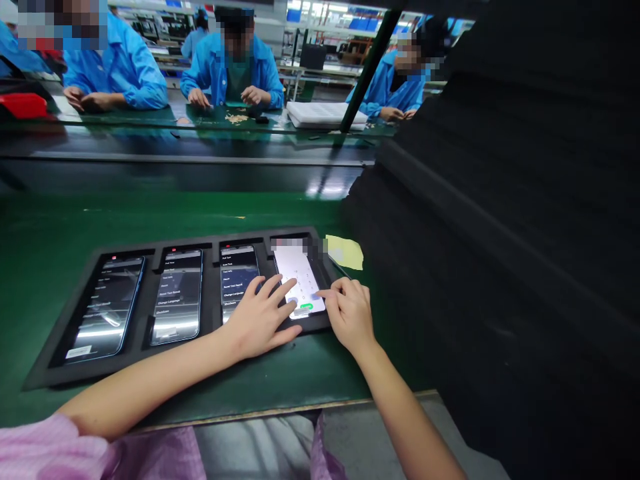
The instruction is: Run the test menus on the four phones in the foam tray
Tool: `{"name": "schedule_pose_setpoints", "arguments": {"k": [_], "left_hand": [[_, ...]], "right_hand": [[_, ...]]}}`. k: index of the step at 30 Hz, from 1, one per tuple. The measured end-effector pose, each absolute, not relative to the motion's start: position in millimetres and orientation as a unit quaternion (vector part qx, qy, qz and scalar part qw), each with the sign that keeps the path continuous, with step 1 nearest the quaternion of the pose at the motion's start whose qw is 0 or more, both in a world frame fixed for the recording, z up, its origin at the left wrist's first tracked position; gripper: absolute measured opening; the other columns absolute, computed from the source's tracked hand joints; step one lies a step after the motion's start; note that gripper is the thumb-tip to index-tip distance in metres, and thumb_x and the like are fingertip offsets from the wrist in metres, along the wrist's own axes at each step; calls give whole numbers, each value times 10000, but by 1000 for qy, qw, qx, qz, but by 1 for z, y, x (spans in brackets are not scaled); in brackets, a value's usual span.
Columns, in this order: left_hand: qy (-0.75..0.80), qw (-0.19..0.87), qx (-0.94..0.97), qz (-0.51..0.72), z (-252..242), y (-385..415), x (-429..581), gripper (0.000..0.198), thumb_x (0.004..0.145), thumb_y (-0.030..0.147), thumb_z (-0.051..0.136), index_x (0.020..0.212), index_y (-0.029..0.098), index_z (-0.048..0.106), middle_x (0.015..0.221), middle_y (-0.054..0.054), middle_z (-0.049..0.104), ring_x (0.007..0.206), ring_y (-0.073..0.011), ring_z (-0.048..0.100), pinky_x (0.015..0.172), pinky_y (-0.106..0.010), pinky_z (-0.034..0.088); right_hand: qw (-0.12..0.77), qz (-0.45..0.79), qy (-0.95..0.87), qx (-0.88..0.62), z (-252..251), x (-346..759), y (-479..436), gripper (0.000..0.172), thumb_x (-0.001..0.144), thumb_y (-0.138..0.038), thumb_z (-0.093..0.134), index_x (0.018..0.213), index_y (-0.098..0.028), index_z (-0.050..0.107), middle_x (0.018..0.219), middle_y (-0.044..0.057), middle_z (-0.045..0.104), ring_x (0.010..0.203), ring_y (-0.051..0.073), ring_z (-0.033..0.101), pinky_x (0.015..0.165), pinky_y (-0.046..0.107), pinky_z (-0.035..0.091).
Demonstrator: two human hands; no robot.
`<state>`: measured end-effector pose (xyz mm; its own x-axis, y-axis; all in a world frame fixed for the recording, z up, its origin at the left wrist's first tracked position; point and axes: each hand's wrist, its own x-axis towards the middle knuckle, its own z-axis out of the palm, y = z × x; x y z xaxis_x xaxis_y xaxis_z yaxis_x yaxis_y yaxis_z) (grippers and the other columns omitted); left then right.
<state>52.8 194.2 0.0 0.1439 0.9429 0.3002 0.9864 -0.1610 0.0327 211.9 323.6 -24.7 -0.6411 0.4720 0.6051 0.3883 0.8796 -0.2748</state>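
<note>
the left hand (257, 320) lies open and flat on the black tray (60, 347), its fingers spread onto the lower part of the white-screen phone (299, 277) in the rightmost slot. the right hand (350, 313) is loosely curled, holding nothing, its index finger touching this phone's right edge, and a yellow note (345, 252) lies just beside the tray on the green table (60, 227).

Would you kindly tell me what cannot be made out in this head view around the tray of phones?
- White-screen phone, head view: the lower screen is covered by the left hand and right hand, and the top is blurred.
- Three dark phones, head view: the menu text is too small and under glare.
- Table, head view: its right side is hidden behind the black stack.
</note>
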Motion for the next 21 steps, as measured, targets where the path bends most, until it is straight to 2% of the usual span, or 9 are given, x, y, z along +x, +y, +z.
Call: {"name": "schedule_pose_setpoints", "arguments": {"k": [7,13,21], "left_hand": [[-659,78,-735,-137,-2,195,52,414,905,448,319,1119,198,570,1337,-114,464,1173,-309,421,913,-484,343],[-666,76,-729,-140,-2,195,51,426,912,439,301,1141,189,560,1330,-130,466,1177,-311,421,914,-487,343],[-660,78,-733,-142,-1,195,52,398,905,439,329,1116,216,581,1323,-128,469,1175,-311,423,906,-483,347]], "right_hand": [[337,73,-913,-216,-21,210,319,387,929,-204,312,873,-184,695,727,34,515,698,159,442,677,332,299],[363,83,-896,-241,-22,210,320,420,928,-207,302,760,-174,685,708,36,512,688,158,447,671,333,301],[363,93,-895,-242,-22,210,319,416,920,-205,304,748,-173,682,696,35,510,687,161,446,676,336,305]]}}
